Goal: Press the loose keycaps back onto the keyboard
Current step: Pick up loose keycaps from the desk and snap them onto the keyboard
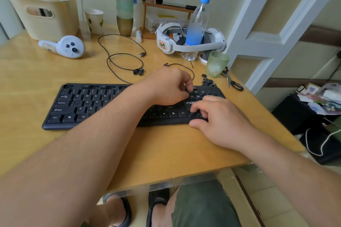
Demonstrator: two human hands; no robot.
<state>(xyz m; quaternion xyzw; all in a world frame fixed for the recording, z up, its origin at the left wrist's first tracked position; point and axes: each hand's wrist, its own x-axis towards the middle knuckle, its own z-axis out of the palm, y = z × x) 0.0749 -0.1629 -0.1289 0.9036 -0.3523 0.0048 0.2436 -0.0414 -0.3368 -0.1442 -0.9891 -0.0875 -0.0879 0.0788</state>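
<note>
Furthest left we see the bare wooden tabletop (27, 83), open beside the flat black plastic computer keyboard (77, 107), which lies near the table's front edge with its left keys seated in rows. Our left hand (166, 86) reaches across the middle of the keyboard, fingers curled down, thumb and fingertips pinching a small black keycap (190, 91) against the upper right key block. Behind it two loose black keycaps (138, 71) sit beside a thin black cable (118, 55). Our right hand (217, 118) rests on the keyboard's lower right corner, fingers loosely bent on the keys, thumb along the front edge, holding nothing. A pile of loose black keycaps (207, 81) lies just beyond the keyboard's right end, near a textured green plastic cup (215, 64) and black-handled metal scissors (232, 82) at the table's right edge.
</note>
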